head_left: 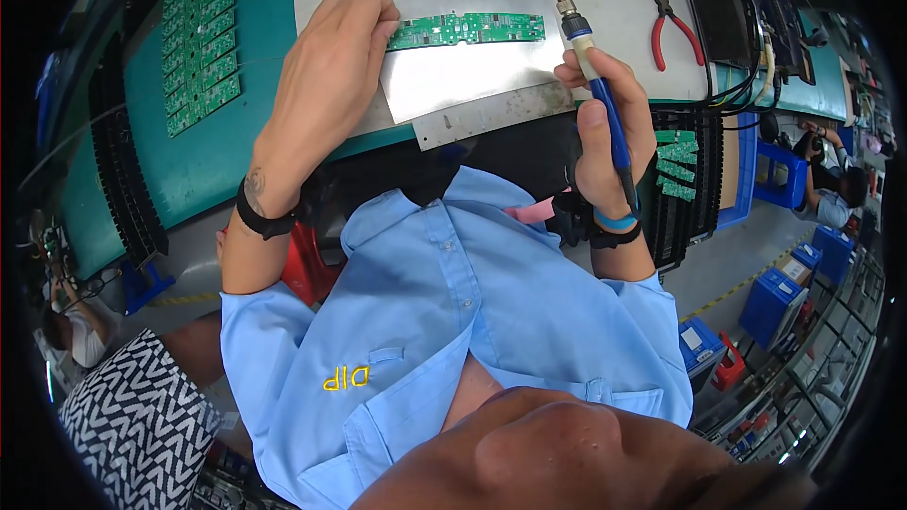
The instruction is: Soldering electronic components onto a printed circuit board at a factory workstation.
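Note:
A long green circuit board [470,29] lies flat on a shiny metal sheet [453,81]. My left hand [342,61] pinches the board's left end between thumb and fingers. My right hand [614,123] is wrapped round the blue handle of a soldering iron [605,85]. The iron's tip points up and away, beyond the board's right end and apart from it. Part of the board's left end is hidden behind my left fingers.
Red-handled pliers [673,24] lie right of the iron. Several circuit boards [201,42] sit in a column on the green mat [146,137] at left; more boards [676,165] rest in a black rack at right. Cables [756,76] hang near the right edge. Other people work at both sides.

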A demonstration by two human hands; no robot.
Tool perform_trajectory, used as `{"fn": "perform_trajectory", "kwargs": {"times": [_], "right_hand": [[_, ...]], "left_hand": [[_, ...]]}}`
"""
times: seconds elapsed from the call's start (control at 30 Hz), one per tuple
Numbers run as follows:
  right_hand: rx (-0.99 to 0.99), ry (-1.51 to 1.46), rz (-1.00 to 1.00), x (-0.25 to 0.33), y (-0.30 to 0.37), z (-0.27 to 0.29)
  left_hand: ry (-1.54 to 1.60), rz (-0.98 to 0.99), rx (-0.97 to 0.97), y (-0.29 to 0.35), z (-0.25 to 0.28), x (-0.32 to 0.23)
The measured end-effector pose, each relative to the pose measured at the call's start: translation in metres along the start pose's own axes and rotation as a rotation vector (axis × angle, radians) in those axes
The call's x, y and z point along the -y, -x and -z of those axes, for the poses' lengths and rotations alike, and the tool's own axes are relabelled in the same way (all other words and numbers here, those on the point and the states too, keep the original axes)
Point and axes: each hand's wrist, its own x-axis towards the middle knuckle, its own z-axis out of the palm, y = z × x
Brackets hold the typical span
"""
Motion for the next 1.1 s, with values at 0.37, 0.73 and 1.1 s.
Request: {"fn": "perform_trajectory", "kwargs": {"times": [0.37,0.73,1.1], "right_hand": [[0.013,0.012,-0.028,0.008,-0.003,-0.001],[-0.012,0.093,-0.051,0.033,0.002,0.009],[0.104,0.159,-0.070,0.031,-0.006,0.003]], "left_hand": [[0.024,-0.065,-0.024,0.002,0.003,0.000],[0.199,-0.113,-0.003,-0.008,-0.009,-0.019],[0.162,-0.268,-0.064,-0.014,-0.020,-0.010]]}}
